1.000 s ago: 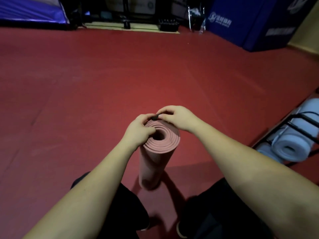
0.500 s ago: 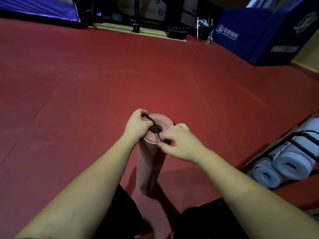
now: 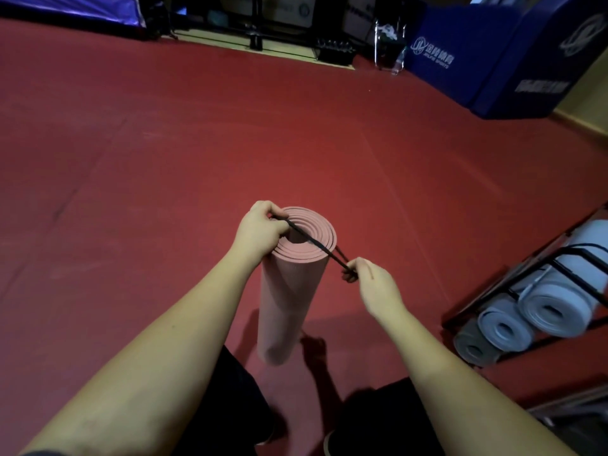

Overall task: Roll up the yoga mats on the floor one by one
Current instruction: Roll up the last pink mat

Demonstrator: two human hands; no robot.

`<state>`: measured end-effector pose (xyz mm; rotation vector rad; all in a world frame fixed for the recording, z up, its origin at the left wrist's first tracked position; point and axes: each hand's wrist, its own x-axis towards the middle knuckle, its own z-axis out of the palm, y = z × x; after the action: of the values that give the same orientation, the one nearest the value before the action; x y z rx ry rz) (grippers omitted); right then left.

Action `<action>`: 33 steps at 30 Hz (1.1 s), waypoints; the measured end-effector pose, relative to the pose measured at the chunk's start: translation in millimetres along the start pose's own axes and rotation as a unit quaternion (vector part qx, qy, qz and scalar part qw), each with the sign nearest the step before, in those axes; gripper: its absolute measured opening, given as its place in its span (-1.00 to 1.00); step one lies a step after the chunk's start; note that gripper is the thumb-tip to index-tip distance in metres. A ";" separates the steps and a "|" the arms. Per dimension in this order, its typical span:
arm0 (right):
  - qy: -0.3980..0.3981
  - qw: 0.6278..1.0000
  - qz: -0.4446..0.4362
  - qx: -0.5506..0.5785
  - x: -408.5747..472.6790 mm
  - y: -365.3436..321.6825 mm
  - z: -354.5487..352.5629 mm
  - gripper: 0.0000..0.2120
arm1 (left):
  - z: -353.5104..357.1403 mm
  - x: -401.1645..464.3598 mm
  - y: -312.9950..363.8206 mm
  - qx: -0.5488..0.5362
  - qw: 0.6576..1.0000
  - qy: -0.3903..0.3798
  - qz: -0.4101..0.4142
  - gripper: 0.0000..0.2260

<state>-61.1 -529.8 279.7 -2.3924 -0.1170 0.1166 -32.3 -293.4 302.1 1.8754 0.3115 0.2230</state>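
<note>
A pink yoga mat, fully rolled, stands upright on the red floor between my knees. A thin black strap stretches across its spiral top end. My left hand pinches one end of the strap at the roll's left rim and rests against the mat. My right hand pinches the other end just past the right rim, a little lower than the top.
A black rack at the right holds several rolled grey and pale mats. Blue crash pads lean at the back right, dark gym gear stands along the far wall, and red floor spreads ahead.
My right hand has drawn the strap from the far rim across the top of the roll and out past the right side. The view tilted down slightly.
</note>
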 end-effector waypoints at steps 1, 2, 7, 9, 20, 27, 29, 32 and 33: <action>-0.033 0.999 0.029 0.016 4.1 -2.4 2.5 -0.67 | 1.3 -0.1 -0.9 -0.002 1.000 -0.002 0.001 -0.76; -0.068 0.997 0.039 0.023 7.0 -6.8 7.6 -0.73 | 3.4 -0.2 -1.1 0.004 1.000 -0.003 0.001 -0.76; -0.157 0.980 0.082 0.087 5.0 -28.7 25.6 -0.28 | 2.0 5.4 -7.7 -0.032 0.999 0.027 -0.024 -0.87; -0.185 0.979 0.070 0.055 3.7 -28.7 24.9 -0.10 | 1.6 5.0 -10.9 -0.055 0.996 0.056 -0.034 -0.78; -0.140 0.986 0.086 -0.010 24.6 -36.7 33.1 0.10 | 13.9 12.3 -27.6 -0.601 0.778 0.074 -0.164 -0.60; -0.102 0.989 0.109 -0.017 22.3 -37.0 60.0 0.32 | 6.0 14.4 -41.5 -0.652 0.730 0.079 -0.188 -0.40; -0.087 0.991 0.105 0.001 19.1 -36.1 63.1 0.32 | 9.4 17.0 -44.7 -0.643 0.738 0.065 -0.193 -0.39; -0.088 0.993 0.082 -0.004 21.8 -30.4 61.2 0.19 | 10.2 21.0 -56.2 -0.518 0.841 0.009 -0.156 -0.59; -0.096 0.993 0.070 -0.012 24.7 -28.4 59.4 0.17 | 7.7 21.5 -60.7 -0.448 0.884 0.003 -0.134 -0.70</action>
<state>-45.1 -466.2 254.3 -2.4081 -0.0405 0.4145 -15.9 -275.1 242.1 0.8996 0.3838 0.1435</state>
